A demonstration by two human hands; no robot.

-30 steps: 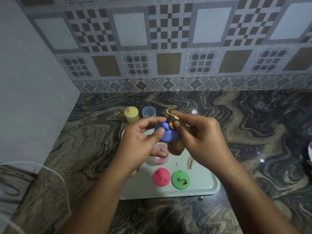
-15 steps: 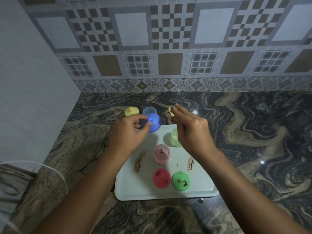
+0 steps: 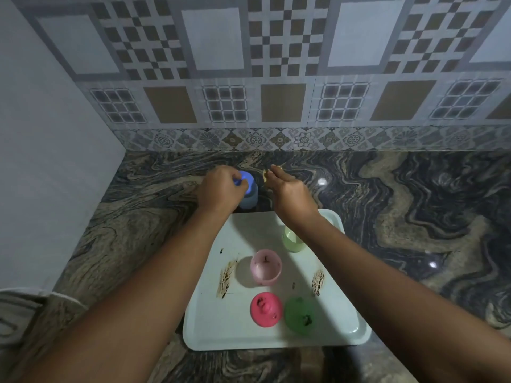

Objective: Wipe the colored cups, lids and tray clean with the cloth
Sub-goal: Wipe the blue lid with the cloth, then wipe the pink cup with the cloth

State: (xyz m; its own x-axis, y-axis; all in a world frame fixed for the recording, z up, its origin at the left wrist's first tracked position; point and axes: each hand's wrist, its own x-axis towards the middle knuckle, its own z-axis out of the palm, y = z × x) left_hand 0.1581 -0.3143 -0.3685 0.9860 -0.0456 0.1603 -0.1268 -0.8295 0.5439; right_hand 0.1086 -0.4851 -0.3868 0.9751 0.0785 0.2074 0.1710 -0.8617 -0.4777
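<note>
Blue lid: sits on the blue cup, on the counter past the tray, under our left fingertips.
Left hand: arm stretched forward, fingers curled, pinching the lid.
Right hand: just right of it, pinching the cloth.
Under our forearms: one tray; two cups, pink and green; two lids, pink and green; two brown smears.

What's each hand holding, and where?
Left hand pinches the blue lid by its left rim, atop the blue cup. Right hand grips the cloth, mostly hidden.
</note>
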